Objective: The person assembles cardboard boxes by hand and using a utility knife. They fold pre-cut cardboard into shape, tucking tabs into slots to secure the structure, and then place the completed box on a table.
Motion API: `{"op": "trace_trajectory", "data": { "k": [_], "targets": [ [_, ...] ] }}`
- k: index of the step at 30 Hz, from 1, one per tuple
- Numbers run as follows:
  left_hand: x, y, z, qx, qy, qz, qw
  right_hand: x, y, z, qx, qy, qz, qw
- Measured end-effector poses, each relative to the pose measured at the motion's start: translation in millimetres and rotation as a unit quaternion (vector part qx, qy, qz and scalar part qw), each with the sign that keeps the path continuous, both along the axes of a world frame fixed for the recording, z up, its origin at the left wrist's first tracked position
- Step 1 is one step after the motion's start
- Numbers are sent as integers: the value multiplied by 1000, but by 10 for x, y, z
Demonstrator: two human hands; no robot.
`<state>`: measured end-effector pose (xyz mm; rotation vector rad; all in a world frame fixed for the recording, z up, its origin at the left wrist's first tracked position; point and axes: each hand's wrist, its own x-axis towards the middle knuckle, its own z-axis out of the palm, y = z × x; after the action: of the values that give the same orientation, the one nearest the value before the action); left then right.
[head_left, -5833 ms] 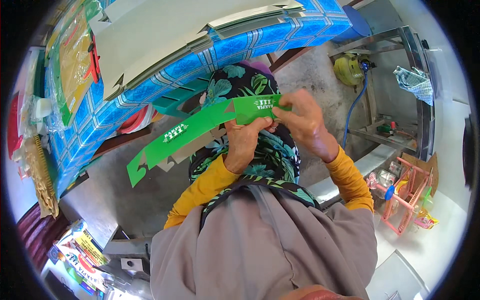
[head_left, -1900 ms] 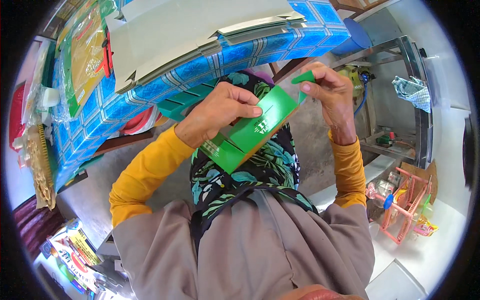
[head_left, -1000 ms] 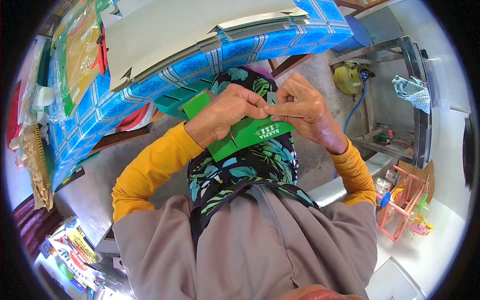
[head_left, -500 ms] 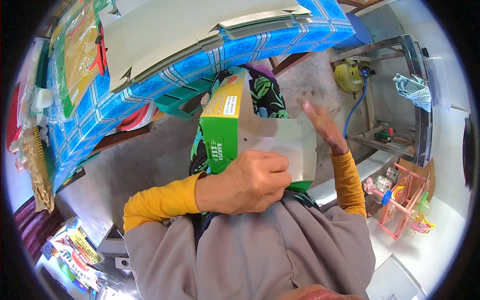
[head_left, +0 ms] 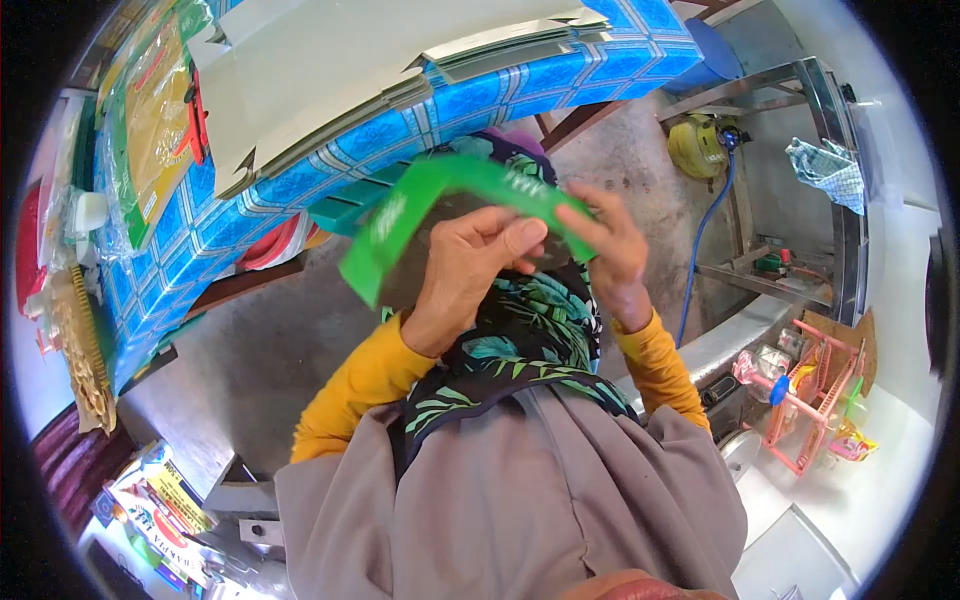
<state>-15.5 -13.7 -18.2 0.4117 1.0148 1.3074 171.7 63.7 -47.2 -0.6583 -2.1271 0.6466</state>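
Above the leafy garment [head_left: 520,325], the left hand [head_left: 470,265] is half curled, thumb near its fingertips; I can't tell whether it grips anything. The right hand [head_left: 612,245], partly bent, holds the right end of a blurred green card strip [head_left: 440,172] that arches leftward just beyond the left hand. Farther off, pale sheets [head_left: 330,80] lie stacked on a blue tablecloth [head_left: 480,102]

Strip [head_left: 450,175] is motion-blurred, its print smeared; grip of right hand [head_left: 615,245] at its end is unclear. Card stack [head_left: 330,75] runs off top edge. Bench [head_left: 490,98] partly hides green plastic item [head_left: 350,203].
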Motion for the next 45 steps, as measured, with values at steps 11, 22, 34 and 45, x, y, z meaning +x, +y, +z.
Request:
{"op": "trace_trajectory", "data": {
  "k": [11, 22, 34, 45],
  "targets": [
    [-168, 32, -393, -51, -53, 25, 997, 148, -222, 217, 18, -81, -3, 997],
    [10, -119, -301, -48, -47, -64, 996, -92, -470, 205, 34, -97, -58, 993],
    [57, -273, -326, -1, 3, -57, 998, -133, -458, 141, 35, -96, -28, 994],
    [128, -262, -779, 46, 140, -56, 987, -97, -280, 146, -98, -82, 37, 991]
  ]
}}
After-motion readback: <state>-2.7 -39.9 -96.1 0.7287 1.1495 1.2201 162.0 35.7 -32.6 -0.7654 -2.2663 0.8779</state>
